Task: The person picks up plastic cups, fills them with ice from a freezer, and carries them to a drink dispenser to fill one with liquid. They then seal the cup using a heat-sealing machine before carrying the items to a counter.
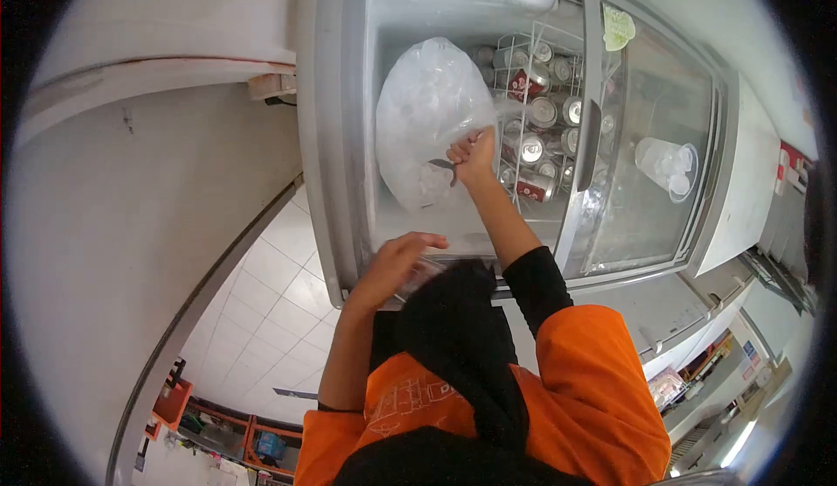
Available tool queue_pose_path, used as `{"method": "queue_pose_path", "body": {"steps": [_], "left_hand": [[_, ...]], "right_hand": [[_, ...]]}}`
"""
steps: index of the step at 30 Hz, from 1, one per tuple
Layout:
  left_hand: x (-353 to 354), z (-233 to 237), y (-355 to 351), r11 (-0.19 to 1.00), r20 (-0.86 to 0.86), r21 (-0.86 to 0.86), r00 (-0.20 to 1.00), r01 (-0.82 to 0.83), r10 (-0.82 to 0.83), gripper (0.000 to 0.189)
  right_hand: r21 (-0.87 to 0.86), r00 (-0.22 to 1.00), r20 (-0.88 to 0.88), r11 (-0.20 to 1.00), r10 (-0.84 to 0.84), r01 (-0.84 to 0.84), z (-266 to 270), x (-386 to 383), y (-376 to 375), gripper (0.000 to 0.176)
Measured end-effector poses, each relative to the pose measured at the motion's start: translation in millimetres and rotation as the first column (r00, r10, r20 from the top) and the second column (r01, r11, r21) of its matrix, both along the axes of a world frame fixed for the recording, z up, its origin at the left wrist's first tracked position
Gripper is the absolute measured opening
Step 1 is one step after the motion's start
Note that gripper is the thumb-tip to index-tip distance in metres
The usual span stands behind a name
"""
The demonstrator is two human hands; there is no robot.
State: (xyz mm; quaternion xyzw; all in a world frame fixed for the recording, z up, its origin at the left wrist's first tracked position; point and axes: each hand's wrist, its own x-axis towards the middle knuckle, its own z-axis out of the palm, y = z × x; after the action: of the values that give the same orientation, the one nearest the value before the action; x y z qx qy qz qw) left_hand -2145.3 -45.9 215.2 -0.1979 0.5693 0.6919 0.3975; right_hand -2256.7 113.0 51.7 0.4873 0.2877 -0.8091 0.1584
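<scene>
The bag lies in the freezer, left of the cans, with the cup on the lid to their right.

The bag is cloudy white, the cans red and silver, the shirt orange with pale print.

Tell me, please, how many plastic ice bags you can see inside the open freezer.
1: the plastic ice bag lies in the freezer, beside the drink cans, with the right hand at it. More could be hidden beneath.
</scene>
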Motion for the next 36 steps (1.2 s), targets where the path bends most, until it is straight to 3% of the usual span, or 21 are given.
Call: {"method": "queue_pose_path", "body": {"steps": [1,2,5,7,11,12,14,17,18,19,20,21,22,23,25,27,29,31,33,34,36], "left_hand": [[2,11,-5,1.0,-0.008,-0.008,1.0,-0.002,0.002,0.044],[2,25,-9,0.942,0.023,-0.146,0.951,-0.301,0.307,0.044],[7,17,-33,0.396,-0.177,-0.314,0.463,-0.863,0.869,0.042],[1,30,-53,0.311,-0.522,-0.356,0.464,-0.881,0.716,0.047],[4,65,-86,0.208,-0.786,-0.385,0.438,-0.899,0.436,0.044],[12,75,-97,0.165,-0.792,-0.564,0.586,-0.809,0.17,0.04],[30,97,-115,0.048,-0.717,-0.696,0.69,-0.716,-0.101,0.037],[37,155,-100,0.293,-0.702,-0.173,0.326,-0.94,0.633,0.026],[34,168,-77,0.523,-0.634,-0.336,0.599,-0.783,0.489,0.026],[36,154,-51,0.842,-0.552,-0.07,0.724,-0.534,0.413,0.028],[33,138,-23,0.955,-0.515,0.239,0.811,-0.175,0.277,0.032],[8,139,13,0.973,-0.709,0.026,0.69,0.228,-0.143,0.036],[13,113,37,0.829,-0.386,0.085,0.786,0.552,-0.484,0.038],[12,85,63,0.597,0.037,0.15,0.599,0.788,-0.8,0.039],[69,-14,90,0.387,-0.303,0.13,0.408,0.913,-0.861,0.041],[92,-48,81,0.422,-0.538,0.042,0.377,0.906,-0.754,0.041],[118,-75,64,0.476,-0.737,-0.045,0.292,0.878,-0.609,0.041],[147,-94,40,0.466,-0.314,0.066,0.462,0.882,-0.83,0.047],[129,-40,-6,0.702,-0.463,0.043,0.637,0.711,-0.617,0.057],[118,-11,-26,0.661,-0.343,-0.057,0.608,0.748,-0.717,0.054],[119,17,-60,0.893,0.21,0.154,0.869,0.423,-0.448,0.045]], "right_hand": [[-0.025,0.999,-0.04,1.0,0.0,-0.001,6,-3,5,0.03],[-0.032,0.999,-0.049,0.999,0.003,-0.005,10,-6,8,0.03],[-0.02,0.98,-0.199,0.999,0.023,-0.027,22,-15,20,0.028],[-0.009,0.977,-0.214,1.0,-0.02,0.019,25,-20,24,0.028],[0.06,0.958,-0.285,0.998,-0.006,0.024,41,-24,26,0.029],[0.044,0.952,-0.305,0.999,-0.003,0.017,36,-21,22,0.029],[0.55,0.824,-0.38,0.819,0.421,-0.165,30,-13,10,0.03],[0.552,0.694,-0.505,0.81,0.513,-0.198,75,-14,8,0.034],[0.57,0.596,-0.6,0.808,0.533,-0.148,85,-14,10,0.035],[0.569,0.589,-0.6,0.806,0.542,-0.162,101,-16,13,0.035],[0.486,0.522,-0.687,0.854,0.506,-0.188,119,-22,16,0.036],[0.4,0.457,-0.763,0.889,0.457,-0.221,132,-26,19,0.037],[0.404,0.456,-0.758,0.885,0.466,-0.233,139,-27,19,0.037],[0.375,0.38,-0.812,0.895,0.444,-0.244,144,-26,19,0.038],[0.347,0.304,-0.854,0.898,0.422,-0.27,129,-25,11,0.039],[0.622,0.402,-0.635,0.745,0.66,-0.241,65,0,-1,0.04],[0.591,0.428,-0.564,0.708,0.706,-0.388,-4,17,-1,0.036],[0.558,0.489,-0.531,0.72,0.692,-0.413,9,7,-17,0.035],[0.639,0.477,-0.559,0.719,0.678,-0.273,40,-14,-32,0.036],[0.64,0.487,-0.548,0.715,0.681,-0.281,61,-21,-32,0.036],[0.422,0.513,-0.653,0.831,0.557,-0.363,94,-38,-30,0.036]]}}
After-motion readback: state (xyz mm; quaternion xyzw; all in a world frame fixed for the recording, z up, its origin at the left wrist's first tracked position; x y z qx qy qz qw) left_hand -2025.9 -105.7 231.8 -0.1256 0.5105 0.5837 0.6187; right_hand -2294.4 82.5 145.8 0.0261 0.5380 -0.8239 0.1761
